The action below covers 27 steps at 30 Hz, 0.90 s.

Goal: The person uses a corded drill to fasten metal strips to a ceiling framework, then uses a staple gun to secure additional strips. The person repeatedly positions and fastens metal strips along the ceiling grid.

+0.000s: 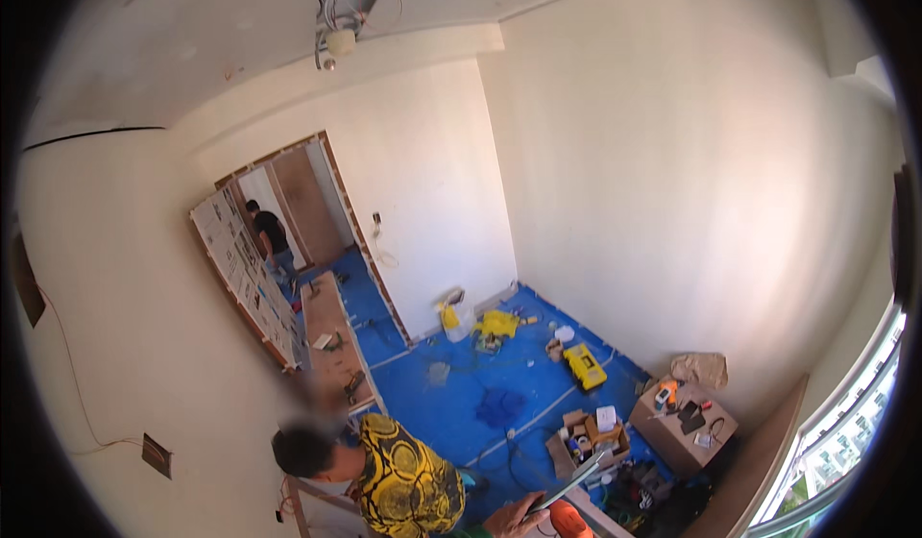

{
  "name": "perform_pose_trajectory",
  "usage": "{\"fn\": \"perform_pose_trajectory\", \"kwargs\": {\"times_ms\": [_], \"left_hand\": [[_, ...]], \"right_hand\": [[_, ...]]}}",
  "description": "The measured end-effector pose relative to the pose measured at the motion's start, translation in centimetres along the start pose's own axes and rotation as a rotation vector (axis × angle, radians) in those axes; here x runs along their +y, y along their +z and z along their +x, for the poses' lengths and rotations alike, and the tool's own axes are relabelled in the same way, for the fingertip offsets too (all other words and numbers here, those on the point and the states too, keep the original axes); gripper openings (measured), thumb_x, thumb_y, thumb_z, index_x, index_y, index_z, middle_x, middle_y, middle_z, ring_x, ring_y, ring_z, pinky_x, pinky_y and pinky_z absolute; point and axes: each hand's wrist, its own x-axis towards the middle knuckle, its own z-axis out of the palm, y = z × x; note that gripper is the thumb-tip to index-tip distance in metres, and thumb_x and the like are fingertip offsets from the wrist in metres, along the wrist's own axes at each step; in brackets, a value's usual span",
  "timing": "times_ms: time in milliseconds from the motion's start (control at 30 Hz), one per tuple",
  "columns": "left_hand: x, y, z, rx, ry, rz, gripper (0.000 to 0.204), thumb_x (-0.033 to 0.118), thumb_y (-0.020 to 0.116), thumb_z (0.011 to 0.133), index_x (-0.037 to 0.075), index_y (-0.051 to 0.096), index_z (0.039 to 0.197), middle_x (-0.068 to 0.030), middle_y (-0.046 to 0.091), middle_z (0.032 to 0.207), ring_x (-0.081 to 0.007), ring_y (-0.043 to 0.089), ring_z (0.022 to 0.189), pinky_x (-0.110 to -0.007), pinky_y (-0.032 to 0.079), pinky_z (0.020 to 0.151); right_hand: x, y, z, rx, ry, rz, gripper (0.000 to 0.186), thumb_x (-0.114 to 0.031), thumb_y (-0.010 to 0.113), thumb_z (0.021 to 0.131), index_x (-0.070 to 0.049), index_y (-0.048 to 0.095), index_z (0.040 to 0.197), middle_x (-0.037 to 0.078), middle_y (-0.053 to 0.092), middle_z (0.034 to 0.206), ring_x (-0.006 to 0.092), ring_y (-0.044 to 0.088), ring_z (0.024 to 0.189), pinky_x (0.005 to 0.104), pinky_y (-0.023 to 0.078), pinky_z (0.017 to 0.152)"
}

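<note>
At the lower edge, a bare hand (pixel 517 517) shows in part; it appears to be my left hand, with a bit of green beside the wrist. Its fingers are closed on a long, thin grey strip (pixel 569 483) that slants up to the right. What the strip is made of cannot be made out. Just right of the hand is a rounded orange thing (pixel 572 519), cut off by the frame edge. My right hand does not show. Left of the hand, a co-worker in a yellow-and-black patterned shirt (pixel 408 476) bends forward; this person's hands are hidden.
Blue sheeting (pixel 451 375) covers the floor. An open carton (pixel 586 439), a yellow case (pixel 584 366) and a brown box (pixel 684 427) with tools stand right. A long board (pixel 331 336) lies by the doorway, where another person (pixel 271 240) stands. Wires hang from the ceiling opening (pixel 351 5).
</note>
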Motion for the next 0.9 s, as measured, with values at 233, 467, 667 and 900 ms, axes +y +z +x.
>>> {"fn": "perform_pose_trajectory", "kwargs": {"times_ms": [233, 467, 667, 900], "left_hand": [[-0.2, -4.7, 4.8, 0.029, -0.777, -0.613, 0.062, 0.057, 0.062, 0.113, 0.012, 0.063, 0.156, -0.0147, 0.063, 0.155, -0.0356, 0.067, 0.132, -0.048, 0.052, 0.111], [-3.7, -8.8, 11.2, 0.208, -0.543, -0.365, 0.04, 0.043, 0.066, 0.111, 0.014, 0.069, 0.14, -0.0132, 0.071, 0.115, -0.0273, 0.073, 0.098, -0.047, 0.06, 0.082], [-4.0, -14.3, 18.6, 0.152, -0.386, -0.903, 0.028, 0.03, 0.058, 0.118, 0.007, 0.062, 0.133, -0.011, 0.072, 0.1, -0.0206, 0.069, 0.071, -0.037, 0.057, 0.061], [0.8, -24.4, 27.4, 0.116, -0.435, -1.227, 0.065, 0.046, 0.064, 0.114, 0.004, 0.043, 0.161, -0.0197, 0.072, 0.121, -0.0261, 0.079, 0.086, -0.043, 0.064, 0.077]], "right_hand": [[-1.7, 0.5, -0.3, 0.203, -0.081, 0.055, 0.071, -0.022, 0.079, 0.104, -0.002, 0.046, 0.164, 0.015, 0.073, 0.13, 0.0252, 0.071, 0.113, 0.0424, 0.059, 0.096], [-12.1, -2.7, -5.0, 0.244, -0.128, 0.184, 0.058, -0.018, 0.078, 0.105, -0.002, 0.057, 0.157, 0.011, 0.074, 0.129, 0.0198, 0.069, 0.113, 0.0407, 0.059, 0.098], [-20.2, -6.0, -10.3, 0.237, 0.21, 0.267, 0.064, -0.014, 0.082, 0.101, -0.004, 0.058, 0.159, 0.007, 0.075, 0.13, 0.0174, 0.07, 0.115, 0.0378, 0.057, 0.103], [-20.2, -10.4, -14.0, 0.427, -0.211, 0.278, 0.068, -0.007, 0.078, 0.098, -0.001, 0.055, 0.162, 0.006, 0.074, 0.133, 0.0175, 0.069, 0.12, 0.0361, 0.056, 0.105]]}}
